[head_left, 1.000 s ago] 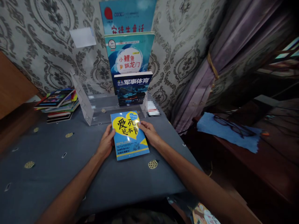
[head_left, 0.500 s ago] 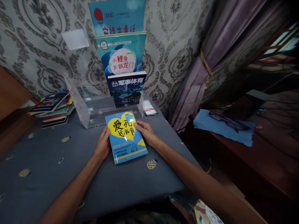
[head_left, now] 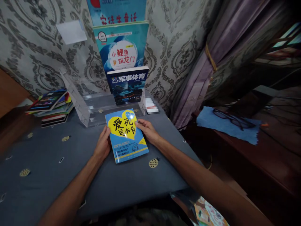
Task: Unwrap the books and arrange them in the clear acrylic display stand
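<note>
Blue book [head_left: 127, 135] is facing up before the clear stand [head_left: 78, 105], left hand [head_left: 102, 143] and right hand [head_left: 148, 131] nearly closed, clasping opposite edges, and from afar I'm favouring light, even pressure against bending.

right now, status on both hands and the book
Left hand and right hand holding blue book by opposite edges. Yellow heart showing. Clear stand just beyond.

From afar I watch 1 head-worn view, facing forward and down, close over the table [head_left: 131, 180] toward the patterned wall [head_left: 175, 53].
</note>
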`<state>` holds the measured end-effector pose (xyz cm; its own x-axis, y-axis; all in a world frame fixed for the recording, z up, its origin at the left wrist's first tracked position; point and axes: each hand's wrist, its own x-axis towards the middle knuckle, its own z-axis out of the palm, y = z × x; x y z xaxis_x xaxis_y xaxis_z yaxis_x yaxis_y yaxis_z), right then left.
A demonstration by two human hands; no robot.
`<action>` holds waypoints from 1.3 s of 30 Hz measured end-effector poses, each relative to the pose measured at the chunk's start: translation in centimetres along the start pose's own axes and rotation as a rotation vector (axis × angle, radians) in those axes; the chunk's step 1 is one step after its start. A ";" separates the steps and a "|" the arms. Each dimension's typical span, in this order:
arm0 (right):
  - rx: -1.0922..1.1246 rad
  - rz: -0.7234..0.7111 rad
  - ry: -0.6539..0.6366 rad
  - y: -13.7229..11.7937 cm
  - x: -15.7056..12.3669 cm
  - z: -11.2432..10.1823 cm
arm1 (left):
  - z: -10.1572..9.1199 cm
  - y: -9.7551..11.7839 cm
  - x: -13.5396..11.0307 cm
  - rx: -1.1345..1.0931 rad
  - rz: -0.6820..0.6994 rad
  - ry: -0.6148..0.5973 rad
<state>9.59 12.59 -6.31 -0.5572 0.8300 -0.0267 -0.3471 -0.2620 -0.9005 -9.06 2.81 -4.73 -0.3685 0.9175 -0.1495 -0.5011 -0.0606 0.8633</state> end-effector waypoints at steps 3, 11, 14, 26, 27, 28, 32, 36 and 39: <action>-0.002 -0.002 0.009 0.0 0.0 0.0 | 0.1 -0.1 0.0 -0.002 0.004 0.012; -0.017 -0.010 0.017 0.3 0.1 -0.3 | 0.0 -0.1 0.2 0.004 -0.007 -0.034; -0.025 -0.010 0.017 0.4 0.1 -0.3 | 0.1 -0.1 0.1 0.005 -0.018 -0.044; -0.098 -0.104 -0.005 -1.1 -0.5 0.4 | 0.8 -0.2 0.4 -0.020 0.039 0.032; -0.103 -0.123 -0.007 -1.4 -0.6 0.6 | 1.1 0.1 0.5 -0.025 0.053 0.047; -0.100 -0.142 -0.008 -1.6 -0.7 0.8 | 1.5 0.4 0.6 -0.026 0.067 0.061; -0.053 -0.197 0.027 -2.6 -0.6 2.4 | 3.6 2.2 0.8 0.059 0.150 0.125; -0.163 -0.381 0.235 -3.6 0.0 4.4 | 5.5 3.4 0.3 0.240 0.271 0.194; -0.306 -0.550 0.363 -4.1 0.0 5.3 | 6.0 3.3 -0.2 0.343 0.371 0.284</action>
<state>7.03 11.00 -0.35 -0.0588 0.9270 0.3705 -0.2490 0.3458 -0.9047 -5.98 4.81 1.01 -0.6905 0.7149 0.1103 -0.0335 -0.1839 0.9824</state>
